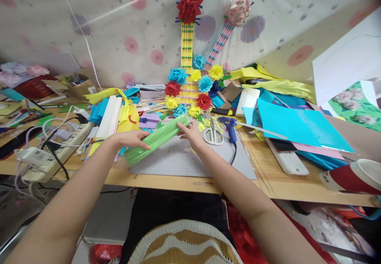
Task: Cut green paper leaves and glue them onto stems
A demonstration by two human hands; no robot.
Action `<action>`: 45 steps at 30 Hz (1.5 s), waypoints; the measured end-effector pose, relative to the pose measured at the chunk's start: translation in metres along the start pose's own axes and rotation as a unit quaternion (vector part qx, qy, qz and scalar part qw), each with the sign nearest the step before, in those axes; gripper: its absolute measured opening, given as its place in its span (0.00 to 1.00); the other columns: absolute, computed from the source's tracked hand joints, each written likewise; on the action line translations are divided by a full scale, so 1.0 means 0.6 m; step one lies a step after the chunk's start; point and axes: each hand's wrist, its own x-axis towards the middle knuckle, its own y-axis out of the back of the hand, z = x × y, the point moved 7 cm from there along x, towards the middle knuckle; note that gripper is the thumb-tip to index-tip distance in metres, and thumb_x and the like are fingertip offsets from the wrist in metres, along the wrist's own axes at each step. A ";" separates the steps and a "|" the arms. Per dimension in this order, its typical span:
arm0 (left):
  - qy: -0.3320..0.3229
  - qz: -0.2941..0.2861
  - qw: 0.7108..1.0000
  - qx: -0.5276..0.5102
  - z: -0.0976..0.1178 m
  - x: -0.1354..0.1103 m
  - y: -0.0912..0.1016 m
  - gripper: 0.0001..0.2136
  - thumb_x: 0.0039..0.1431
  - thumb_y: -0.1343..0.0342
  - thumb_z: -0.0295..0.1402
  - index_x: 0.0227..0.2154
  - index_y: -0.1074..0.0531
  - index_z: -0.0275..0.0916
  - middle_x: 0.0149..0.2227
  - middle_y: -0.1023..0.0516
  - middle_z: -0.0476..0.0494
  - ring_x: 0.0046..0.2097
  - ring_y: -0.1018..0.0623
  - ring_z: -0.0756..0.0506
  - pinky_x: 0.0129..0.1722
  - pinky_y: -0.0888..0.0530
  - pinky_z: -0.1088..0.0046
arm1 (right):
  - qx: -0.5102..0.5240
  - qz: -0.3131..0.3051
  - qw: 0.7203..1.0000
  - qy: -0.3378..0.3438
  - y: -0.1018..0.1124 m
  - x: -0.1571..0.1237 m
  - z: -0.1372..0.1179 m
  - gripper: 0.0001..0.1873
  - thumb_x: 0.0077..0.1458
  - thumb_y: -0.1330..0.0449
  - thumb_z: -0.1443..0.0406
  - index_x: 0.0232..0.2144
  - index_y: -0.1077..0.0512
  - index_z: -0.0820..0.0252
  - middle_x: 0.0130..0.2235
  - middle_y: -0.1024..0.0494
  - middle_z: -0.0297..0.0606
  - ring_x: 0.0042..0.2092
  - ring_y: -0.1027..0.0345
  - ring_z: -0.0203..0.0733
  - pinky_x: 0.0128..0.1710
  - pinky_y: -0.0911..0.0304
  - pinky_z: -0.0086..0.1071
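Observation:
A roll of green paper (156,139) lies slantwise above a grey cutting mat (184,159) on the wooden table. My left hand (131,139) grips the roll near its lower left end, fingers curled over it. My right hand (192,133) holds the roll's upper right end with its fingers around it. White-handled scissors (212,134) and a blue glue gun (229,127) lie just right of my right hand.
A paper guitar with coloured paper flowers (188,85) stands at the back. Blue and pink sheets (297,127) are stacked at the right, with a red cup (351,176) near the edge. A power strip with cables (50,147) lies at the left.

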 end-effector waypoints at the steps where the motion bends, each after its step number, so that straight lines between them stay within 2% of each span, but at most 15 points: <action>1: -0.001 -0.012 0.999 0.037 -0.005 -0.001 0.002 0.21 0.36 0.38 0.43 0.37 0.26 0.42 0.38 0.22 0.47 0.42 0.25 0.41 0.39 0.30 0.72 | -0.006 -0.008 1.000 -0.002 0.009 -0.001 0.002 0.23 0.44 0.36 0.59 0.37 0.45 0.56 0.29 0.26 0.30 0.23 0.30 0.32 0.19 0.36 0.24; 5: -0.003 -0.005 0.987 0.159 -0.019 0.007 0.009 0.30 0.37 0.40 0.46 0.47 0.30 0.42 0.51 0.28 0.42 0.52 0.30 0.38 0.47 0.33 0.69 | -0.053 -0.079 0.995 -0.027 0.031 -0.009 0.010 0.21 0.42 0.35 0.60 0.31 0.44 0.57 0.24 0.27 0.29 0.24 0.28 0.36 0.19 0.36 0.24; 9: 0.031 0.009 0.978 0.205 -0.021 0.019 0.004 0.39 0.39 0.43 0.48 0.57 0.40 0.38 0.58 0.36 0.36 0.55 0.32 0.38 0.49 0.34 0.70 | -0.063 -0.056 0.995 -0.062 0.056 -0.015 0.022 0.24 0.41 0.34 0.61 0.26 0.49 0.56 0.21 0.29 0.27 0.23 0.28 0.38 0.16 0.38 0.23; 13: 0.018 0.016 0.975 0.221 -0.012 0.028 -0.001 0.41 0.39 0.44 0.52 0.57 0.43 0.38 0.58 0.37 0.37 0.56 0.33 0.39 0.49 0.35 0.71 | -0.080 -0.043 0.994 -0.063 0.068 -0.015 0.031 0.26 0.40 0.34 0.58 0.24 0.50 0.55 0.19 0.31 0.27 0.23 0.28 0.39 0.14 0.39 0.24; 16: -0.001 0.031 0.971 0.237 -0.008 0.030 0.000 0.36 0.38 0.43 0.53 0.51 0.35 0.40 0.53 0.31 0.40 0.50 0.29 0.38 0.44 0.33 0.71 | -0.117 -0.062 0.990 -0.052 0.069 -0.015 0.036 0.25 0.42 0.35 0.55 0.24 0.50 0.55 0.18 0.32 0.27 0.23 0.29 0.39 0.14 0.40 0.24; 18: -0.014 0.018 0.970 0.240 -0.008 0.029 -0.004 0.26 0.38 0.42 0.51 0.39 0.28 0.39 0.40 0.24 0.43 0.40 0.26 0.40 0.37 0.33 0.72 | -0.157 -0.093 0.982 -0.043 0.067 -0.018 0.036 0.24 0.43 0.37 0.52 0.23 0.49 0.56 0.18 0.33 0.27 0.22 0.29 0.39 0.14 0.42 0.24; 21: -0.035 0.000 0.976 0.216 -0.006 0.027 -0.012 0.16 0.38 0.41 0.49 0.21 0.31 0.40 0.23 0.30 0.50 0.28 0.30 0.46 0.28 0.38 0.73 | -0.205 -0.114 0.972 -0.003 0.066 -0.020 0.022 0.18 0.47 0.42 0.50 0.26 0.42 0.57 0.21 0.32 0.28 0.23 0.32 0.35 0.17 0.42 0.26; 24: -0.039 -0.003 0.982 0.185 -0.004 0.029 -0.016 0.16 0.36 0.40 0.47 0.16 0.34 0.40 0.20 0.33 0.51 0.25 0.32 0.47 0.26 0.39 0.74 | -0.257 -0.111 0.957 0.071 0.065 -0.017 -0.004 0.15 0.50 0.45 0.52 0.29 0.35 0.57 0.24 0.32 0.29 0.24 0.37 0.33 0.22 0.42 0.27; 26: -0.030 -0.002 0.983 0.183 -0.003 0.032 -0.019 0.16 0.36 0.40 0.48 0.19 0.31 0.41 0.24 0.29 0.49 0.28 0.29 0.45 0.28 0.37 0.74 | -0.298 -0.093 0.943 0.115 0.065 -0.012 -0.016 0.14 0.51 0.46 0.54 0.25 0.34 0.58 0.23 0.33 0.30 0.26 0.40 0.34 0.25 0.44 0.28; 28: -0.025 0.023 0.983 0.179 0.004 0.034 -0.016 0.18 0.36 0.40 0.49 0.28 0.27 0.41 0.34 0.24 0.46 0.37 0.26 0.42 0.34 0.34 0.73 | -0.331 -0.046 0.932 0.139 0.072 -0.004 -0.024 0.15 0.51 0.48 0.55 0.21 0.36 0.59 0.22 0.35 0.30 0.27 0.41 0.34 0.27 0.47 0.28; 31: -0.043 0.081 0.983 0.156 0.027 0.033 -0.011 0.30 0.37 0.40 0.50 0.45 0.30 0.43 0.50 0.28 0.43 0.49 0.29 0.39 0.43 0.34 0.72 | -0.353 0.019 0.924 0.145 0.081 0.003 -0.026 0.16 0.52 0.49 0.56 0.19 0.38 0.58 0.21 0.35 0.31 0.27 0.42 0.36 0.28 0.50 0.29; 33: -0.064 0.104 0.980 0.155 0.048 0.032 -0.015 0.33 0.40 0.42 0.51 0.51 0.33 0.44 0.53 0.31 0.43 0.51 0.30 0.40 0.46 0.35 0.71 | -0.357 0.036 0.922 0.143 0.082 0.004 -0.025 0.16 0.52 0.50 0.55 0.19 0.38 0.58 0.21 0.35 0.31 0.28 0.42 0.36 0.28 0.51 0.29; 41: -0.126 0.175 0.942 0.259 0.117 0.047 -0.056 0.35 0.40 0.40 0.51 0.53 0.37 0.45 0.54 0.32 0.42 0.54 0.32 0.37 0.51 0.37 0.65 | -0.315 0.058 0.937 0.143 0.084 0.009 -0.024 0.17 0.52 0.51 0.55 0.19 0.38 0.58 0.21 0.34 0.32 0.28 0.41 0.37 0.28 0.50 0.30; 43: -0.143 0.206 0.933 0.257 0.122 0.042 -0.048 0.33 0.41 0.40 0.50 0.52 0.36 0.44 0.54 0.33 0.41 0.54 0.33 0.37 0.52 0.38 0.64 | -0.296 0.072 0.941 0.147 0.098 0.012 -0.028 0.17 0.52 0.51 0.54 0.20 0.39 0.58 0.22 0.35 0.32 0.28 0.41 0.37 0.29 0.50 0.29; 45: -0.156 0.270 0.920 0.238 0.119 0.025 -0.016 0.30 0.44 0.42 0.49 0.50 0.35 0.42 0.53 0.33 0.41 0.55 0.34 0.37 0.54 0.39 0.63 | -0.278 0.096 0.944 0.151 0.119 0.014 -0.033 0.17 0.51 0.51 0.53 0.20 0.40 0.58 0.23 0.35 0.32 0.28 0.42 0.37 0.29 0.49 0.30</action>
